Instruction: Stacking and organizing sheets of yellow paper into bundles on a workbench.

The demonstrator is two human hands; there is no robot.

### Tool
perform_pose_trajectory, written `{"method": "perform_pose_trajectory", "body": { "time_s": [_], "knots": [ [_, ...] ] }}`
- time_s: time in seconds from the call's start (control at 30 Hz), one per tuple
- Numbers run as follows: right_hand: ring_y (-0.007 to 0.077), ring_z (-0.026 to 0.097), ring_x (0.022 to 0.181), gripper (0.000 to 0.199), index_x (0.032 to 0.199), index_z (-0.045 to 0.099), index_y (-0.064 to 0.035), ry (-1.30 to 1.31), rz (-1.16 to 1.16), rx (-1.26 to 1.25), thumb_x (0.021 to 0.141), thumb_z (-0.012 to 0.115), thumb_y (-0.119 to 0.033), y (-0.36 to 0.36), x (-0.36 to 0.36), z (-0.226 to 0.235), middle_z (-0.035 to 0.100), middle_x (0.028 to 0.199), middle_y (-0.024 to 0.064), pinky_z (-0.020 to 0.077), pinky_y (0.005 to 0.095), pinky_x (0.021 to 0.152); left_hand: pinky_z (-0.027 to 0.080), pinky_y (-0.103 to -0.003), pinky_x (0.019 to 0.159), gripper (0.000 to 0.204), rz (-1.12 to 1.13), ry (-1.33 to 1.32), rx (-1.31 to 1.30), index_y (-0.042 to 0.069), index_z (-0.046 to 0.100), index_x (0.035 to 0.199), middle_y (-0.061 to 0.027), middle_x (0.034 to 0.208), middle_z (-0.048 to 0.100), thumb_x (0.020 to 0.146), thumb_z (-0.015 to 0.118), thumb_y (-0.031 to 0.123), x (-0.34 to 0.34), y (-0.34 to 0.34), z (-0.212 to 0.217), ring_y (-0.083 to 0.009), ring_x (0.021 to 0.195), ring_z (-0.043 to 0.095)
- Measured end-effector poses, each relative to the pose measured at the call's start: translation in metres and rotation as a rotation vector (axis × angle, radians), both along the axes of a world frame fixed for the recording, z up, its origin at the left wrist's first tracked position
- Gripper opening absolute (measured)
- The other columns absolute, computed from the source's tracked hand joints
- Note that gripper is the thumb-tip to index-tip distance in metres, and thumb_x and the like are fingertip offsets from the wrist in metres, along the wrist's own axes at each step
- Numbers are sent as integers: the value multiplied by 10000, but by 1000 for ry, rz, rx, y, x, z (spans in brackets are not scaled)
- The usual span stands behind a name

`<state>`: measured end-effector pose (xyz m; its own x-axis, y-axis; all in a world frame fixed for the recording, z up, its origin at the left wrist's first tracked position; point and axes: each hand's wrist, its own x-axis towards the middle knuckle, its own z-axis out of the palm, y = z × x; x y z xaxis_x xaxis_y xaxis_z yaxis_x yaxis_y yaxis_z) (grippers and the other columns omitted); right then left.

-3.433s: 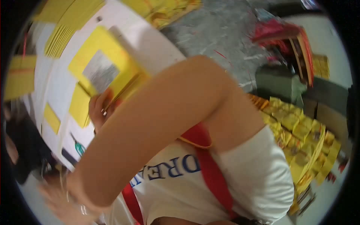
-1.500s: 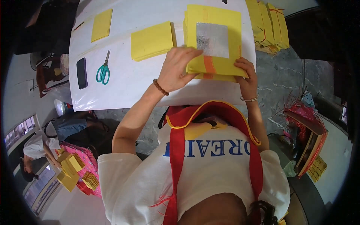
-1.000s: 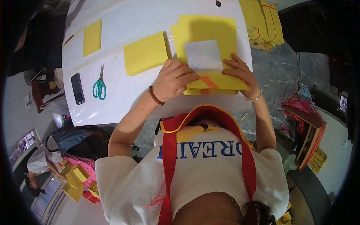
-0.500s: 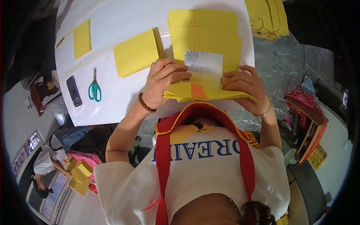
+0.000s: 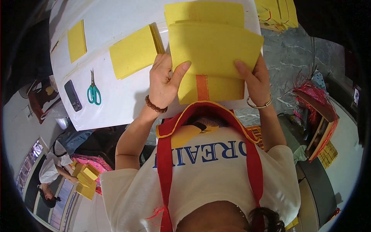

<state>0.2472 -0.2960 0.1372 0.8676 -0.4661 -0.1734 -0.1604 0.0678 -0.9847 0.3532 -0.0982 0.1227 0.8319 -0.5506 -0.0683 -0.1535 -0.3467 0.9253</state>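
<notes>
Between my two hands is a bundle of yellow paper sheets [image 5: 216, 50], held up at an angle over the table. My left hand [image 5: 164, 79] grips its left edge, thumb lying on the face and fingers behind. On the opposite edge my right hand [image 5: 255, 79] pinches it the same way, its fingers mostly hidden under the paper. Below the bundle, close to my body, shows more yellow paper with an orange band [image 5: 201, 87]. Farther back, partly covered by the bundle, lies a yellow paper stack [image 5: 205, 13].
The white table [image 5: 127, 100] carries a second yellow stack [image 5: 133, 52], a smaller yellow pile [image 5: 77, 41], green-handled scissors [image 5: 93, 92] and a dark phone [image 5: 72, 95]. More yellow bundles [image 5: 276, 13] stand beyond the right edge. Another person [image 5: 52, 170] handles yellow paper at the lower left.
The yellow sheets have risen and tilted, and the silvery-white patch seen before is now covered. My thumbs now lie on top of the paper. The view has shifted slightly.
</notes>
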Motion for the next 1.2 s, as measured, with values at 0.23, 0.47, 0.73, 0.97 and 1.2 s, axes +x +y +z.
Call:
{"method": "perform_pose_trajectory", "body": {
  "time_s": [0.23, 0.47, 0.73, 0.97, 1.2],
  "knots": [
    [225, 614, 936, 423, 1233, 503, -11, 81, 145, -534, 838, 612, -115, -9, -1, 4, 613, 1071, 162, 468, 292, 796, 349, -195, 564, 296, 94, 206, -114, 0, 554, 1106, 17, 729, 526, 825, 636, 49, 3, -6, -10, -49, 635, 434],
    [214, 625, 814, 429, 1205, 555, -27, 135, 116, -392, 802, 653, -136, -10, -3, 2, 643, 1002, 154, 475, 291, 705, 342, -187, 550, 629, 156, 150, -275, 39, 311, 1348, 0, 742, 491, 796, 601, -45, -4, -15, -8, -57, 645, 429],
    [164, 565, 690, 436, 1205, 564, -41, 191, 86, -357, 792, 658, -143, -12, -5, -7, 650, 954, 151, 455, 263, 637, 275, -209, 496, 640, 166, 95, -161, 55, 309, 1345, 20, 686, 318, 785, 605, -33, -6, -11, -16, -71, 585, 296],
    [180, 603, 719, 418, 1187, 577, -41, 230, 72, -367, 785, 650, -128, -10, -2, -12, 654, 961, 159, 471, 273, 652, 267, -216, 485, 521, 157, -19, -57, 56, 429, 1268, 5, 658, 316, 786, 623, 27, -3, -16, -9, -81, 536, 282],
    [231, 640, 851, 421, 1193, 567, -35, 154, 64, -373, 787, 642, -118, -10, 0, -18, 644, 1004, 177, 484, 293, 740, 395, -329, 768, 375, -24, -517, 336, 68, 593, 1124, -86, 937, 556, 760, 671, 112, 7, -13, 19, -221, 863, 512]
  ]
}}
